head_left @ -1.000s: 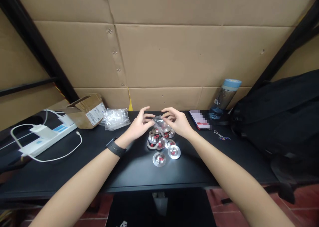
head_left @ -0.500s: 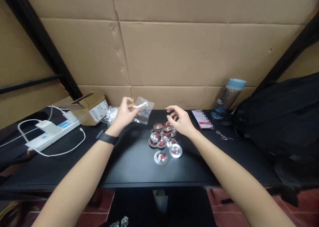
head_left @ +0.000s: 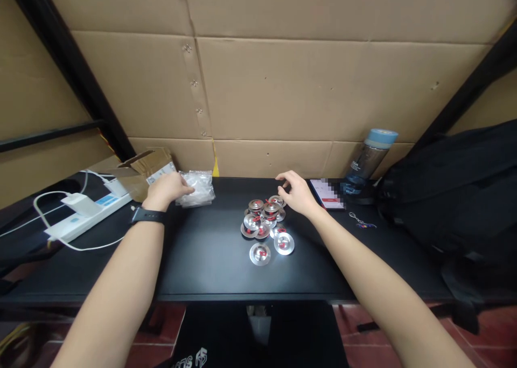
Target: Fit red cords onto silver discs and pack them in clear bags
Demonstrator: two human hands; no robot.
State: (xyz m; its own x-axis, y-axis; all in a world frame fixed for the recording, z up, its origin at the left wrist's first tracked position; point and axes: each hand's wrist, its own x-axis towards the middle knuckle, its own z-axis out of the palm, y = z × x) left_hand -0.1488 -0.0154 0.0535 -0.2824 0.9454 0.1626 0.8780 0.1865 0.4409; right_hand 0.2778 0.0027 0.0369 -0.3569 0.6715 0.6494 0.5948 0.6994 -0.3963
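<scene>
Well to the left of the left hand, a white power strip (head_left: 92, 215) is lying on the black tabletop (head_left: 202, 263) with white plugs (head_left: 81, 204) sitting in it. Just beyond that hand, a cardboard box (head_left: 139, 184) is standing with its flaps up, its inside hidden from this angle. The left hand (head_left: 167, 188) is resting over the left edge of a heap of clear plastic bags (head_left: 201, 187); its fingers are mostly hiding, so whether it is gripping a bag cannot be told. Between the two hands, nearer the right one, shiny metal discs (head_left: 262, 230) with red bits are lying in a loose pile. The right hand (head_left: 294, 193) is hovering just beside the pile's far right edge, fingers loosely curled and parted, holding nothing. Just right of that hand, a phone (head_left: 323, 189) is lying; farther right, a blue-lidded bottle (head_left: 365, 160) is standing, its contents unclear, near a small trinket (head_left: 365, 226) and a black backpack (head_left: 452, 195).
</scene>
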